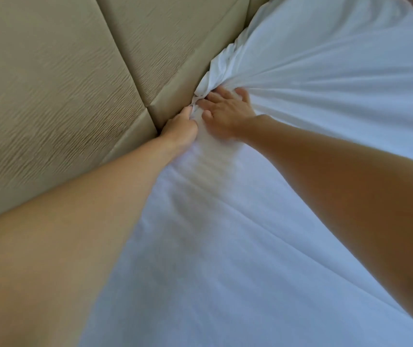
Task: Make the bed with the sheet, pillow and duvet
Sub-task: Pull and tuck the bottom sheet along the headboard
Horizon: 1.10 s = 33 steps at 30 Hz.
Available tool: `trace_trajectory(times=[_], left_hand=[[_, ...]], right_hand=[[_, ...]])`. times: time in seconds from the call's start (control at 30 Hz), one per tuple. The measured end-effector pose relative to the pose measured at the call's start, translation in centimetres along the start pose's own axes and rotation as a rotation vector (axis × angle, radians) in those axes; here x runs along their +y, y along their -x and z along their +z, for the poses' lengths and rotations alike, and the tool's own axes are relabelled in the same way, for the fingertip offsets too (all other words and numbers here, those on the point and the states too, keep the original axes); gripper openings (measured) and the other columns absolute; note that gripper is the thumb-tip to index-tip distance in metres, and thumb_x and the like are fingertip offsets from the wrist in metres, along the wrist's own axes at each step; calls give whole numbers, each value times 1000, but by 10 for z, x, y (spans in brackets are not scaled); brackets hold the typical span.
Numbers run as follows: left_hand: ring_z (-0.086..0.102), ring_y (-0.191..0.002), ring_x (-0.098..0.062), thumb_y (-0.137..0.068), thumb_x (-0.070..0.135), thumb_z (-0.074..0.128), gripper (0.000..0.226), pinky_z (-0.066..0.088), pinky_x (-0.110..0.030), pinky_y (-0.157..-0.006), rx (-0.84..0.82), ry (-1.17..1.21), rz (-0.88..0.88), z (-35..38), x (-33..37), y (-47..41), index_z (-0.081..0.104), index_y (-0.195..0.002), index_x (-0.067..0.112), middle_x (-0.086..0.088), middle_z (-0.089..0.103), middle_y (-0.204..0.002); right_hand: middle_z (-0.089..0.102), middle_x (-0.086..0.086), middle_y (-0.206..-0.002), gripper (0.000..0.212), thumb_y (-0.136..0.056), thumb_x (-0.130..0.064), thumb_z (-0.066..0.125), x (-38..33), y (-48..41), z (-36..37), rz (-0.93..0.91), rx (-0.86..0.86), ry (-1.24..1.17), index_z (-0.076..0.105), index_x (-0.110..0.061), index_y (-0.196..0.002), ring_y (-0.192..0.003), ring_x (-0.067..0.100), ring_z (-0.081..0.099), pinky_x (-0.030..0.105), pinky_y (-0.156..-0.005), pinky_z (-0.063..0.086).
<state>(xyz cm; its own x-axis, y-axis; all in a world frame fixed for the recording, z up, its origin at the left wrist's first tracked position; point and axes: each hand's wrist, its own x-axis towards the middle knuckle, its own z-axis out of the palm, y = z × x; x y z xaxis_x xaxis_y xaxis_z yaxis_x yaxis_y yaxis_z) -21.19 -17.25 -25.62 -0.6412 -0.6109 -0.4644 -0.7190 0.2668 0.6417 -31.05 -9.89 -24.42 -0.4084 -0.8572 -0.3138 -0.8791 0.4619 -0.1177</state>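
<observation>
Head view: left hand pinches bunched sheet against padded headboard; right hand presses it, fingers spread. Risk: shallow tuck springs out, leaving wrinkles.

Matt white cloth sheet, creased and gathered; beige padded headboard, finely ribbed, faint sheen.

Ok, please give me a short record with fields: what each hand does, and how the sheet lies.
sheet: white, bunched at one spot, folds spreading out from it
place: against the beige headboard
left hand: at the bunched sheet, fingers partly hidden, grip unclear
right hand: fingers spread, pressing the sheet
</observation>
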Motion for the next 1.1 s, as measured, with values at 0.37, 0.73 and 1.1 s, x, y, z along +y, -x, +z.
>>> trace_trajectory(times=[0.37, 0.73, 1.1], left_hand=[[35, -137, -31, -94, 6, 32, 47, 27, -34, -111, 284, -480, 401, 23, -23, 38, 33, -139, -9, -25, 32, -147], [32, -136, -24, -98, 15, 26, 47, 26, -30, -106, 20, -161, 77, 1, 7, 20, 31, -145, 16, -7, 32, -152], [42, -123, -33, -99, 25, 23, 38, 33, -36, -96, -34, -84, -60, 2, 13, 6, 42, -126, 5, -19, 45, -135]], right_hand=[[7, -3, -159, 50, -102, -21, 21, -3, 29, 16, -5, 221, -86, 12, -16, -151, -147, 12, 2, 39, -117, -1], [18, -4, -157, 54, -96, -27, 19, 6, 3, 17, -1, 181, -54, 22, -17, -149, -146, 10, 4, 34, -116, 1], [50, -1, -130, 40, -97, -21, 24, 5, -29, 3, -8, 180, -3, 55, -13, -120, -129, 13, 35, 35, -101, 19]])
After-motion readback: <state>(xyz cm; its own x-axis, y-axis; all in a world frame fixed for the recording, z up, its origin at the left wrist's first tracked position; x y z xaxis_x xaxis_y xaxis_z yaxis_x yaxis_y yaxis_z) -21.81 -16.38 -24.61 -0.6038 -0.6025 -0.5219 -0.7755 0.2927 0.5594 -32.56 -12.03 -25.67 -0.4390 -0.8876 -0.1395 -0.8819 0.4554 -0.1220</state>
